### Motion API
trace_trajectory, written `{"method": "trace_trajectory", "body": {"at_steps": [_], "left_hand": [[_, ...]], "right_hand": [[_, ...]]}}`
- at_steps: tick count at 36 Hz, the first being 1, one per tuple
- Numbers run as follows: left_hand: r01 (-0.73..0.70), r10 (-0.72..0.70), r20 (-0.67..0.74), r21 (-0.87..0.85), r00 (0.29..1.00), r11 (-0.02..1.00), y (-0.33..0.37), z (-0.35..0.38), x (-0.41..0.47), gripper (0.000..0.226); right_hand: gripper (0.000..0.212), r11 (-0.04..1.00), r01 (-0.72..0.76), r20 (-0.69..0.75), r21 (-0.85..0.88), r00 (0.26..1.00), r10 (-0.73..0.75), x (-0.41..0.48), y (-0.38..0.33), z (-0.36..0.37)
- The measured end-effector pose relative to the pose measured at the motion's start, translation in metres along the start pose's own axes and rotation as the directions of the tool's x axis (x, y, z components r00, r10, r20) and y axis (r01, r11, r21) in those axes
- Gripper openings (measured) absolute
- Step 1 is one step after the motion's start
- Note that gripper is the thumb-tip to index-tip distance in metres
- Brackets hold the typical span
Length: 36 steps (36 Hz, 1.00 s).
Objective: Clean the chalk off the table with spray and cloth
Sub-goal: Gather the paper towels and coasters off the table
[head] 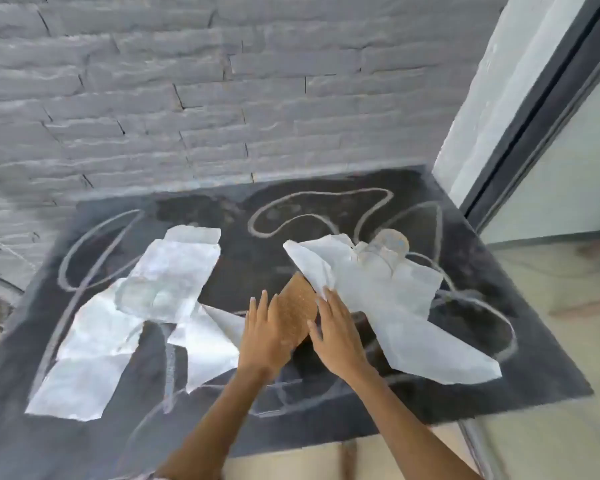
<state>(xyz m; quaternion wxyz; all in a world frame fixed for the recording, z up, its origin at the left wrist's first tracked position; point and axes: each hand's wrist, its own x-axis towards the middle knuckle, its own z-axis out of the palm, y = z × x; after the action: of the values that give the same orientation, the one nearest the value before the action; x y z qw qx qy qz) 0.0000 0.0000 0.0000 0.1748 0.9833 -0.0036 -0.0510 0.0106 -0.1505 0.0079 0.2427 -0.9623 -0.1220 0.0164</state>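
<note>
Inspection found the dark table [541, 362] looped with chalk lines [312, 195] and part-covered by torn white paper sheets, one lot left [125, 323], one right [378, 296]. A tan dimpled cloth [297, 313] lay at the near middle, between the hands. The left hand [267, 336] lay with straight fingers against the cloth's left edge. The right hand [336, 332], likewise flat, touched its right edge and the right sheet. Neither visibly gripped it, and the thumbs were hidden. A clear rounded object [390, 244], possibly the spray bottle, sat among the right paper but was too blurred to confirm.

Judgement: the cloth would be light, soft and limp — best bunched at its centre under a flat palm. The paper looked flimsy and would slide.
</note>
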Motion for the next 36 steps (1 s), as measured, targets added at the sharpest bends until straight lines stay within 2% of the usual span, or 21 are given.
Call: {"method": "trace_trajectory", "body": {"at_steps": [5,9,13,16,20,22,26,29,32,36], "left_hand": [[0.095,-0.095,-0.002,-0.025,0.995,0.995,0.008,0.01,0.017,0.102],[0.115,-0.118,-0.086,-0.038,0.989,0.993,0.014,0.017,0.018,0.095],[0.157,-0.168,-0.11,-0.098,0.98,0.983,0.019,0.02,0.017,0.095],[0.206,-0.245,-0.137,-0.251,0.96,0.946,0.021,0.018,0.018,0.096],[0.31,-0.428,-0.093,-0.555,0.899,0.772,0.021,0.004,0.031,0.101],[0.337,-0.476,-0.037,-0.659,0.879,0.673,0.021,-0.003,0.042,0.091],[0.359,-0.47,0.107,-0.794,0.876,0.49,0.014,-0.006,0.064,0.061],[0.356,-0.435,0.165,-0.843,0.885,0.404,0.011,-0.008,0.078,0.045],[0.347,-0.438,0.154,-0.846,0.885,0.404,0.009,-0.01,0.089,0.036],[0.348,-0.402,0.144,-0.793,0.904,0.499,0.001,-0.01,0.099,0.04]], "right_hand": [[0.051,0.984,-0.083,0.143,0.16,0.988,0.06,0.023,0.016,0.014],[0.052,0.97,-0.084,0.195,0.229,0.98,0.039,0.029,0.026,0.021],[0.052,0.968,-0.05,0.16,0.244,0.987,0.011,0.029,0.029,0.024],[0.053,0.958,0.006,0.111,0.287,0.993,-0.04,0.032,0.026,0.02],[0.06,0.884,-0.018,0.059,0.467,0.998,-0.011,0.048,0.012,0.01],[0.058,0.829,-0.048,0.061,0.556,0.998,0.017,0.06,0.005,0.007],[0.058,0.798,-0.094,0.047,0.596,0.996,0.082,0.089,-0.01,0.004],[0.056,0.802,-0.155,0.057,0.576,0.987,0.15,0.11,-0.021,0.009],[0.054,0.825,-0.166,0.095,0.54,0.986,0.136,0.122,-0.028,0.017],[0.055,0.844,-0.173,0.098,0.508,0.985,0.143,0.129,-0.032,0.026]]}}
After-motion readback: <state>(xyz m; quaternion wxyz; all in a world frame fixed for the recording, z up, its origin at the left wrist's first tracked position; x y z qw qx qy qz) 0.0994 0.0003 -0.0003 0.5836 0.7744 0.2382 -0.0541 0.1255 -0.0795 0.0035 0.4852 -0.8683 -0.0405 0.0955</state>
